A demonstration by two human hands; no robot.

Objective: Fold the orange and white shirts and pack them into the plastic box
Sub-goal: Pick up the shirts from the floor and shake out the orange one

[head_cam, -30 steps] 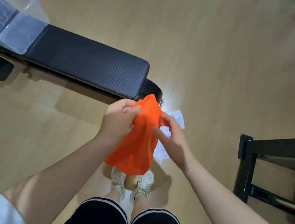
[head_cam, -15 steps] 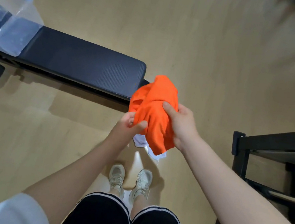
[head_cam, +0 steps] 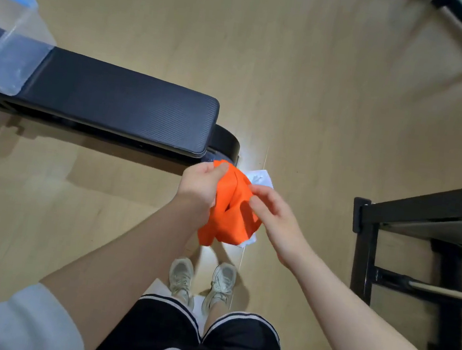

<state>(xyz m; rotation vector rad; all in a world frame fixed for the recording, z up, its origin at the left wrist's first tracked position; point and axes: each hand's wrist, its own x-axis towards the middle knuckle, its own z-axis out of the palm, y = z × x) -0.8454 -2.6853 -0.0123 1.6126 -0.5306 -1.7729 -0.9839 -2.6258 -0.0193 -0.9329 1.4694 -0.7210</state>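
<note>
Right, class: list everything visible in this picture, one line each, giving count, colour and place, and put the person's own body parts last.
Crumpled orange fabric shirt: one, orange, held between both hands.
White fabric shirt: one, white, peeking out behind the orange one.
Clear plastic box: one, transparent with blue parts, on the bench's left end.
Black padded bench: one, black, left of centre.
Black metal rack: one, black, right edge.
Wooden floor: tan, underneath.
Shoes: two, pale, below.
Left hand: grips orange shirt.
Right hand: fingers loose at the shirt.
</note>
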